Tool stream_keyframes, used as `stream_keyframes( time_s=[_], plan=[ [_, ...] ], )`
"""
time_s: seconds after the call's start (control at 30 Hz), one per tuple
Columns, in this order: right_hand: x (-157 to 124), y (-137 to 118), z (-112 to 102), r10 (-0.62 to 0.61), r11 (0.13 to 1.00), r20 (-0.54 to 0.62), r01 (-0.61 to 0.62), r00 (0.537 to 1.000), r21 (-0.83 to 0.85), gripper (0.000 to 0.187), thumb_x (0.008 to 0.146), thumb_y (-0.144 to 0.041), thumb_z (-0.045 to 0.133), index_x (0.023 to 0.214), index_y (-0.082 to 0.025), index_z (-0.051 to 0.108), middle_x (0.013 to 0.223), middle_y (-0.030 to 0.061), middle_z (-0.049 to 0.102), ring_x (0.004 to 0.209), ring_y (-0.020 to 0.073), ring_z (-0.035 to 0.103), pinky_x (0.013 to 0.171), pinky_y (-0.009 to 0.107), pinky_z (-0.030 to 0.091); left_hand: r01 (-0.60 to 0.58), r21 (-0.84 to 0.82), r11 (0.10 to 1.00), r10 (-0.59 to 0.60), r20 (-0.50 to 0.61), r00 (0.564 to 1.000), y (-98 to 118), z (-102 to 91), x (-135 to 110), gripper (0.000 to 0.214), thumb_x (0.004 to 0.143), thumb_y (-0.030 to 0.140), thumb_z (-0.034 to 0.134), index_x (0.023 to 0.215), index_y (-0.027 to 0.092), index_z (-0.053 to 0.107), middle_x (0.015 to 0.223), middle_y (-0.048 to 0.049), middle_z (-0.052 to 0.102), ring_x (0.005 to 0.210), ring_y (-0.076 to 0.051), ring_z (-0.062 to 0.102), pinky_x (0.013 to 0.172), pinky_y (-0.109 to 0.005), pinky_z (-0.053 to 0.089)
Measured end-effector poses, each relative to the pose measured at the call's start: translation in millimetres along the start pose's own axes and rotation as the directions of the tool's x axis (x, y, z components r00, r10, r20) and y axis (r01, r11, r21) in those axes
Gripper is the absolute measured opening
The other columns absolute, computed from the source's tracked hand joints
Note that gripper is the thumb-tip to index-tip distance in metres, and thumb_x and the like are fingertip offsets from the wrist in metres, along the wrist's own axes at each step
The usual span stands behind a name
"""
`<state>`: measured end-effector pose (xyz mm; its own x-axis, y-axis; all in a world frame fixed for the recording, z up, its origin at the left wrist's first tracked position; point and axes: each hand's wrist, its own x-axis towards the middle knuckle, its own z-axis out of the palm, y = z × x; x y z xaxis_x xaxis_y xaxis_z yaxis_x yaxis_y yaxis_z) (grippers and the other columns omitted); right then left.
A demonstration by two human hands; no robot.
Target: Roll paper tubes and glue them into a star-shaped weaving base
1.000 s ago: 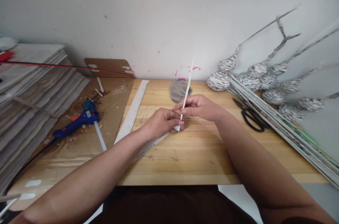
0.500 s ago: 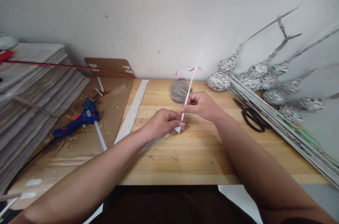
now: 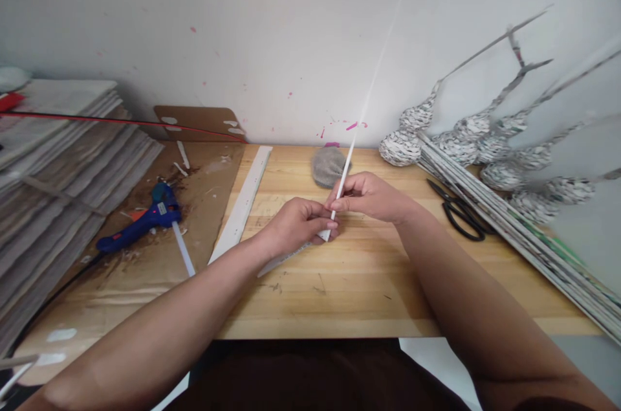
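Observation:
My left hand (image 3: 301,224) is closed in a pinch around the lower end of a thin white paper tube (image 3: 345,170). A printed paper strip (image 3: 285,259) runs from that end down to the left, partly hidden under my left hand and wrist. Just above, my right hand (image 3: 369,197) pinches the same tube between thumb and fingers. The tube tilts up and to the right, fading into a very fine line against the wall. Behind it on the table lies a round grey cloth pad (image 3: 328,167).
A stack of white paper strips (image 3: 245,204) lies left of my hands. Further left are a blue glue gun (image 3: 140,220) on cardboard and a newspaper pile (image 3: 58,158). Black scissors (image 3: 460,217), rolled paper sticks (image 3: 514,236) and several woven paper shapes (image 3: 400,148) are at right.
My right hand has slid slightly down and left along the tube, closer to my left hand. The tube's fine upper part now shows reaching the top of the view.

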<state>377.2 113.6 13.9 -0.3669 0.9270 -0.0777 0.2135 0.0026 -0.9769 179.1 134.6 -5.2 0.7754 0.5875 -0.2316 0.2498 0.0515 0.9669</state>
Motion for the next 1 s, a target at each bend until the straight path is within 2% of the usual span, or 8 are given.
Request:
stream_keyframes(
  time_s=[0.17, 0.3, 0.37, 0.47, 0.63, 0.8, 0.93, 1.0],
  plan=[
    [0.9, 1.0, 1.4, -0.030, 0.998, -0.161, 0.020, 0.986, -0.065, 0.022, 0.068, -0.034, 0.078, 0.071, -0.016, 0.067, 0.067, -0.0016, 0.064, 0.064, 0.0115, 0.056, 0.061, 0.025, 0.044, -0.001, -0.010, 1.000, 0.001, 0.032, 0.999, 0.1, -0.8, -0.5, 0.022, 0.081, 0.035, 0.061, 0.081, 0.016, 0.071, 0.086, -0.0069, 0.072, 0.082, -0.018, 0.066, 0.070, -0.027, 0.056],
    [-0.3, -0.5, -0.5, 0.015, 1.000, 0.007, -0.015, 1.000, 0.023, 0.027, 0.073, -0.038, 0.074, 0.089, -0.016, 0.071, 0.085, 0.0035, 0.070, 0.079, 0.0159, 0.062, 0.072, 0.029, 0.049, 0.000, -0.025, 1.000, 0.001, 0.040, 0.999, -0.7, -1.7, 0.0, 0.023, 0.081, 0.037, 0.061, 0.083, 0.016, 0.072, 0.088, -0.0066, 0.072, 0.084, -0.018, 0.066, 0.071, -0.027, 0.056],
    [-0.5, -0.2, -2.0, 0.010, 1.000, -0.016, -0.009, 1.000, 0.024, 0.024, 0.071, -0.037, 0.076, 0.081, -0.016, 0.071, 0.077, 0.0023, 0.069, 0.073, 0.0146, 0.061, 0.068, 0.028, 0.048, -0.001, -0.025, 1.000, 0.003, 0.048, 0.999, -0.6, -1.9, -0.1, 0.023, 0.081, 0.036, 0.062, 0.084, 0.016, 0.072, 0.089, -0.0065, 0.072, 0.085, -0.018, 0.066, 0.071, -0.027, 0.056],
    [-0.1, 1.0, -3.7, -0.023, 0.999, -0.154, 0.027, 0.988, 0.022, 0.023, 0.064, -0.033, 0.081, 0.065, -0.016, 0.065, 0.061, -0.0025, 0.062, 0.060, 0.0105, 0.055, 0.059, 0.025, 0.043, -0.020, -0.015, 1.000, 0.021, 0.059, 0.998, -0.5, -1.7, -0.3, 0.022, 0.081, 0.036, 0.062, 0.082, 0.017, 0.072, 0.088, -0.0062, 0.072, 0.084, -0.018, 0.066, 0.070, -0.026, 0.055],
    [-0.5, 0.8, -1.9, -0.003, 0.999, 0.012, 0.002, 1.000, 0.041, 0.022, 0.069, -0.034, 0.077, 0.081, -0.017, 0.071, 0.077, 0.0016, 0.069, 0.074, 0.0151, 0.062, 0.069, 0.028, 0.047, -0.003, -0.029, 1.000, 0.004, 0.034, 0.999, -1.7, -1.0, 0.2, 0.021, 0.080, 0.035, 0.062, 0.083, 0.016, 0.072, 0.087, -0.0068, 0.072, 0.083, -0.017, 0.067, 0.070, -0.028, 0.056],
    [-1.0, -0.7, 0.1, -0.032, 0.998, -0.158, 0.022, 0.987, -0.064, 0.022, 0.063, -0.032, 0.082, 0.069, -0.016, 0.067, 0.060, -0.0025, 0.062, 0.059, 0.0110, 0.055, 0.056, 0.024, 0.042, -0.009, -0.035, 0.999, 0.011, 0.045, 0.999, -4.3, -1.4, 1.1, 0.021, 0.080, 0.034, 0.063, 0.083, 0.015, 0.071, 0.087, -0.0072, 0.072, 0.082, -0.017, 0.067, 0.071, -0.028, 0.056],
    [-3.5, -3.1, -3.5, 0.002, 1.000, 0.094, -0.002, 0.996, -0.006, 0.028, 0.071, -0.034, 0.076, 0.092, -0.016, 0.072, 0.083, 0.0033, 0.071, 0.076, 0.0157, 0.064, 0.071, 0.029, 0.049, -0.021, -0.058, 0.998, 0.024, 0.049, 0.998, -6.5, -2.6, 1.6, 0.021, 0.081, 0.034, 0.063, 0.085, 0.015, 0.071, 0.087, -0.0069, 0.072, 0.081, -0.016, 0.066, 0.072, -0.027, 0.055],
    [-4.1, -2.7, -4.6, 0.010, 0.999, 0.090, -0.007, 0.996, -0.034, 0.023, 0.071, -0.035, 0.075, 0.084, -0.016, 0.072, 0.081, 0.0044, 0.072, 0.075, 0.0165, 0.064, 0.071, 0.030, 0.050, -0.025, -0.061, 0.998, 0.028, 0.057, 0.998, -6.5, -3.1, 1.6, 0.020, 0.081, 0.033, 0.063, 0.085, 0.015, 0.071, 0.087, -0.0066, 0.072, 0.081, -0.015, 0.066, 0.073, -0.027, 0.055]
  ],
)
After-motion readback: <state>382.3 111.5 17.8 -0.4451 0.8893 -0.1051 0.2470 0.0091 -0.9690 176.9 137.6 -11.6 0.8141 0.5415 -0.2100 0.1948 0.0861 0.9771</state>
